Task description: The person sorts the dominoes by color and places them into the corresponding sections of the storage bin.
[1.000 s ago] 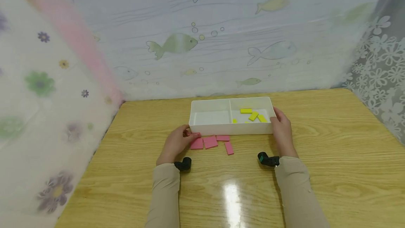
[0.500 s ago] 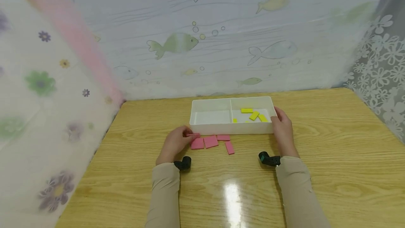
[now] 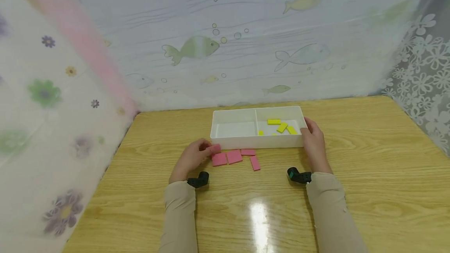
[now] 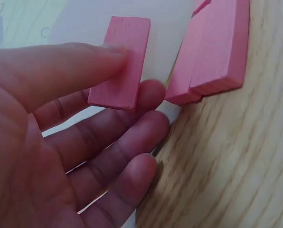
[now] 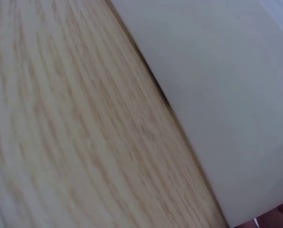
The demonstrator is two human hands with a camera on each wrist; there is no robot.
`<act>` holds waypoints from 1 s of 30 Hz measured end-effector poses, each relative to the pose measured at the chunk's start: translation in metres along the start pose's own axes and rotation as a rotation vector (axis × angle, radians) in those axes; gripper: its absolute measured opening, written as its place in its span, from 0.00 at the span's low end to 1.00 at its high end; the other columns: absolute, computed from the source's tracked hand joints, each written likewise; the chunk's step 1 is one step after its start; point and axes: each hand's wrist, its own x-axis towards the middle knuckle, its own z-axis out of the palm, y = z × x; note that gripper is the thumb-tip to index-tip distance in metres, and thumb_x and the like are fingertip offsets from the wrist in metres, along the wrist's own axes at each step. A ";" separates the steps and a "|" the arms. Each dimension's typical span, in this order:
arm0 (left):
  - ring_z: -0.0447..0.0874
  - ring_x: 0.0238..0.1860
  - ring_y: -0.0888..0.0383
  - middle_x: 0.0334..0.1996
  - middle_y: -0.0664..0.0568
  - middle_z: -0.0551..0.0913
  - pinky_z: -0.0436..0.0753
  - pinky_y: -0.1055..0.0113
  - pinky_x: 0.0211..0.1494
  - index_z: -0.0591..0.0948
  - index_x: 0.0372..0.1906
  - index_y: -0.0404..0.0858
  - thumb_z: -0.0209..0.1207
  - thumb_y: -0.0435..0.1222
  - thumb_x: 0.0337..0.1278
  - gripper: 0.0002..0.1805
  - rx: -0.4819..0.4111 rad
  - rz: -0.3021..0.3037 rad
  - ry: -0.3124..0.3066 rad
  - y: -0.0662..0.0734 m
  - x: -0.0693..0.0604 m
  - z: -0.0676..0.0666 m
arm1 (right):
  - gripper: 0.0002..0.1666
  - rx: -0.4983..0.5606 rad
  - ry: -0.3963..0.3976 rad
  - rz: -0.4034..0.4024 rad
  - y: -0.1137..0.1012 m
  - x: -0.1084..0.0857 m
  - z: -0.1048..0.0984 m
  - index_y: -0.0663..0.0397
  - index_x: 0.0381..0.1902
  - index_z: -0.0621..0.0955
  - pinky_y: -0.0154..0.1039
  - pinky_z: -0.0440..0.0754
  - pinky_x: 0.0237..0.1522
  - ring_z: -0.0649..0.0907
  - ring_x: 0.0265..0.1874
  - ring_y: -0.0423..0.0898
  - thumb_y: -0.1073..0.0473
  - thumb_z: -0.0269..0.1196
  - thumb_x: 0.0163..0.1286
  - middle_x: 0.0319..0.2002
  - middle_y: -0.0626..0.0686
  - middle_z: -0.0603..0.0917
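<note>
Between thumb and fingers, my left hand point(image 3: 191, 158) pinches a small flat pink rectangular block point(image 4: 130, 32) at the front left corner of a white two-compartment box point(image 3: 258, 142). Other pink blocks point(image 3: 234, 157) lie on the table along the box's front. My right hand point(image 3: 314, 143) holds the box's right end, thumb near the rim. Only a few fingertips point(image 5: 277, 219) of it show in the right wrist view, by the box's white wall. Several yellow blocks point(image 3: 274, 122) lie in the right compartment; the left compartment shows a bare floor.
The box stands on a wood-grain table point(image 3: 369, 167) near its back edge. Behind is a fish-patterned curtain point(image 3: 246, 50). A flower-patterned sheet point(image 3: 52, 128) hangs on the left. Each wrist wears a black camera point(image 3: 199, 180).
The pink block in my left hand has turned so its broad face shows, and the hand has shifted slightly left. My right hand keeps its hold on the box.
</note>
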 end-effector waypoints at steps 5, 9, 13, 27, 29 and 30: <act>0.73 0.35 0.55 0.36 0.54 0.77 0.73 0.65 0.34 0.77 0.42 0.47 0.53 0.43 0.59 0.09 -0.072 -0.012 -0.007 0.002 -0.002 -0.004 | 0.29 -0.001 0.003 -0.003 0.001 0.000 0.001 0.49 0.68 0.55 0.46 0.54 0.62 0.56 0.65 0.46 0.54 0.40 0.70 0.67 0.50 0.56; 0.76 0.36 0.54 0.36 0.51 0.78 0.74 0.63 0.34 0.77 0.45 0.47 0.52 0.42 0.61 0.10 -0.194 -0.005 -0.006 0.001 -0.002 -0.006 | 0.29 -0.012 0.010 -0.008 0.002 0.001 0.001 0.49 0.68 0.55 0.45 0.55 0.62 0.56 0.64 0.46 0.54 0.41 0.70 0.67 0.50 0.56; 0.77 0.37 0.52 0.37 0.48 0.79 0.75 0.61 0.39 0.77 0.45 0.46 0.51 0.41 0.61 0.10 -0.323 -0.003 -0.001 0.000 -0.002 -0.008 | 0.29 -0.018 0.008 -0.015 0.003 0.001 0.001 0.49 0.68 0.56 0.46 0.55 0.62 0.56 0.64 0.46 0.54 0.41 0.70 0.67 0.50 0.56; 0.77 0.39 0.47 0.37 0.44 0.78 0.75 0.54 0.47 0.74 0.51 0.41 0.56 0.47 0.55 0.22 -0.529 0.053 0.069 0.007 -0.001 -0.010 | 0.29 -0.025 0.008 -0.028 0.004 0.001 0.001 0.50 0.68 0.55 0.47 0.55 0.62 0.56 0.65 0.47 0.53 0.40 0.71 0.67 0.51 0.56; 0.76 0.40 0.47 0.38 0.45 0.78 0.74 0.53 0.47 0.74 0.52 0.41 0.56 0.46 0.55 0.21 -0.538 0.060 0.060 0.008 -0.002 -0.009 | 0.29 -0.025 0.009 -0.027 0.003 0.000 0.001 0.49 0.68 0.55 0.46 0.55 0.62 0.56 0.65 0.46 0.53 0.41 0.71 0.67 0.51 0.56; 0.76 0.40 0.47 0.38 0.45 0.78 0.74 0.53 0.48 0.74 0.52 0.41 0.56 0.46 0.55 0.21 -0.541 0.061 0.053 0.008 -0.002 -0.009 | 0.29 -0.026 0.010 -0.027 0.003 0.000 0.001 0.49 0.68 0.55 0.46 0.55 0.62 0.56 0.65 0.46 0.53 0.41 0.70 0.67 0.51 0.56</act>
